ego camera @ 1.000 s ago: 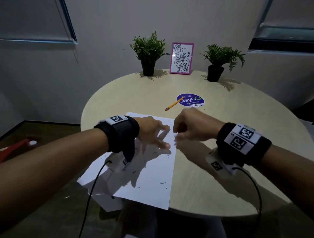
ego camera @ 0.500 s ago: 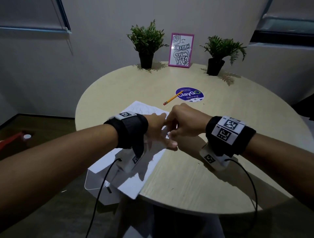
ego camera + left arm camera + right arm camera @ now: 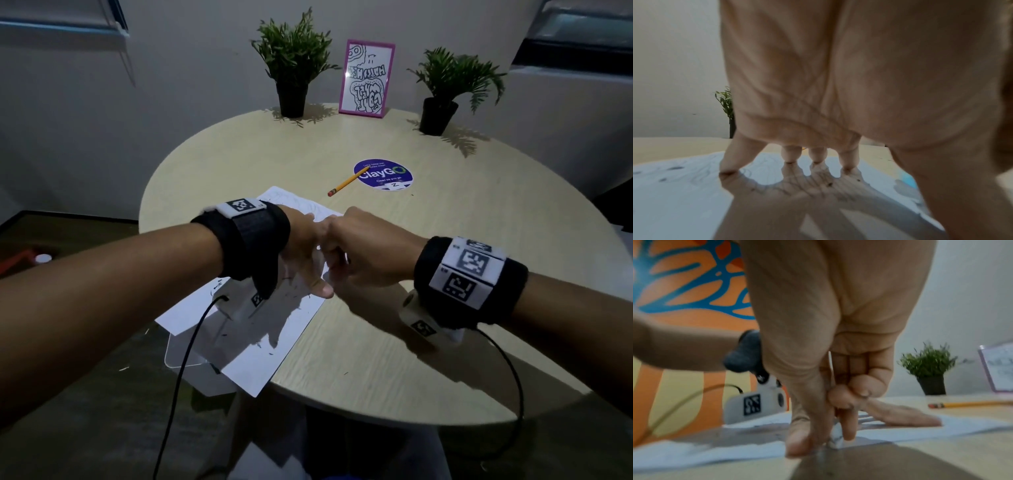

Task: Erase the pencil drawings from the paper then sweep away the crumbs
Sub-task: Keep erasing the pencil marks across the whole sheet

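Observation:
A white paper (image 3: pixel 274 342) with faint pencil lines lies askew at the table's left front, its lower corner hanging past the edge. Dark eraser crumbs (image 3: pixel 270 347) are scattered on it. My left hand (image 3: pixel 308 260) presses the sheet flat with spread, straight fingertips (image 3: pixel 789 156). My right hand (image 3: pixel 337 260) sits against the left hand at the paper's right edge. Its thumb and fingers pinch a small white eraser (image 3: pixel 835 440) down on the sheet (image 3: pixel 900 433).
A yellow pencil (image 3: pixel 347 181) lies beyond the paper beside a purple round sticker (image 3: pixel 383 174). Two potted plants (image 3: pixel 294 61) and a pink-framed drawing (image 3: pixel 366 78) stand at the table's far edge. A white bin (image 3: pixel 185 353) sits below the table edge under the paper's overhang.
The paper has turned and slid left, so more of it hangs over the bin. Both hands moved left with it, and the right hand closed in against the left.

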Action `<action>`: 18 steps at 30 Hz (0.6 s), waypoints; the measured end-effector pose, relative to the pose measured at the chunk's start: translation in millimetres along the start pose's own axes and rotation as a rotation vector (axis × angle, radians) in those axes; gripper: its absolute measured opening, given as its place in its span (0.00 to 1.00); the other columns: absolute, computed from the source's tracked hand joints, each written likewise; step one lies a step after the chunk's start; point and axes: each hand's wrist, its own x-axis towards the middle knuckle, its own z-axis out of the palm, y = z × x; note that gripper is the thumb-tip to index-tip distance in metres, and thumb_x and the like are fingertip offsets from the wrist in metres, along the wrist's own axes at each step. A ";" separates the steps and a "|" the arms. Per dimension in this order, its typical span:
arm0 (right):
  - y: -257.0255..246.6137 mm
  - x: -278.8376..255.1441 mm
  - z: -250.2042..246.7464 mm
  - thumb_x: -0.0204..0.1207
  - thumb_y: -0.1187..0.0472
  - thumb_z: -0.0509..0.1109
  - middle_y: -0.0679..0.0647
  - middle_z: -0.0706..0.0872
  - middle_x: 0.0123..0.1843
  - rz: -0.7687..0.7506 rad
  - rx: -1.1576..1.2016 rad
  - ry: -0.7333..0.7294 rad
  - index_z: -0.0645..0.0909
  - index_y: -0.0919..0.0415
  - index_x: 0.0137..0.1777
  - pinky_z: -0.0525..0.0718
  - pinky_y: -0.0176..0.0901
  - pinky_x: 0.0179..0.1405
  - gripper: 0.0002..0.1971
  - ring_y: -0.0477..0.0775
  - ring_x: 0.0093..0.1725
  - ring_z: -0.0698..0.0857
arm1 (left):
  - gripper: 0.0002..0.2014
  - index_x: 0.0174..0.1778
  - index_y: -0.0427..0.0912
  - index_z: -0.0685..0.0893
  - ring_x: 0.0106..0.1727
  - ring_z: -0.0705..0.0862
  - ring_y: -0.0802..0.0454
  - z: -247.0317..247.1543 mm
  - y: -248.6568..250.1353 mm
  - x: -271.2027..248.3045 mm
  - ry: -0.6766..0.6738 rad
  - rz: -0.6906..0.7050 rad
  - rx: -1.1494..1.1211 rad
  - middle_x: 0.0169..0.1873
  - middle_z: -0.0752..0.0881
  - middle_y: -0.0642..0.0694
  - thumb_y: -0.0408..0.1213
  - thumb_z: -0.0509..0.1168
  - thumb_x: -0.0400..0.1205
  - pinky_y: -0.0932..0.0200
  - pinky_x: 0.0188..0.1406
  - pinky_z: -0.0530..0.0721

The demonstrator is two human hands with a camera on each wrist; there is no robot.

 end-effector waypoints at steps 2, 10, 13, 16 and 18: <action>-1.9 -1.8 -1.9 0.66 0.63 0.80 0.49 0.87 0.38 -0.040 0.037 -0.035 0.84 0.56 0.31 0.80 0.42 0.35 0.08 0.48 0.35 0.82 | 0.30 0.66 0.68 0.74 0.83 0.65 0.45 2.0 -0.8 -0.8 0.011 0.000 -0.006 0.73 0.77 0.51 0.65 0.75 0.70 0.45 0.78 0.69; 11.7 6.7 -7.4 0.68 0.62 0.80 0.49 0.83 0.32 0.065 -0.067 0.034 0.86 0.60 0.34 0.76 0.42 0.33 0.06 0.53 0.34 0.79 | 0.48 0.81 0.70 0.56 0.88 0.49 0.46 -0.5 2.3 -4.9 -0.040 -0.011 0.063 0.87 0.53 0.54 0.70 0.73 0.68 0.36 0.82 0.62; -7.8 -2.3 -2.9 0.67 0.63 0.80 0.44 0.80 0.35 -0.040 0.037 -0.041 0.85 0.60 0.32 0.77 0.37 0.32 0.07 0.45 0.33 0.77 | 0.42 0.78 0.64 0.69 0.81 0.67 0.43 0.8 2.6 -7.2 -0.048 -0.046 0.046 0.81 0.70 0.47 0.70 0.73 0.68 0.44 0.77 0.70; 13.5 5.5 -10.2 0.66 0.61 0.82 0.52 0.88 0.33 0.042 0.004 0.001 0.90 0.61 0.35 0.74 0.30 0.29 0.05 0.47 0.32 0.81 | 0.51 0.85 0.66 0.53 0.88 0.48 0.44 0.9 3.8 -8.5 -0.002 -0.008 0.049 0.87 0.50 0.56 0.68 0.73 0.69 0.39 0.81 0.62; 29.9 10.8 -15.2 0.67 0.60 0.83 0.54 0.89 0.32 0.138 -0.035 0.041 0.91 0.63 0.38 0.73 0.29 0.28 0.07 0.51 0.33 0.85 | 0.58 0.85 0.67 0.37 0.88 0.37 0.44 2.3 1.5 -7.7 -0.016 0.003 0.067 0.86 0.33 0.57 0.69 0.71 0.69 0.33 0.83 0.55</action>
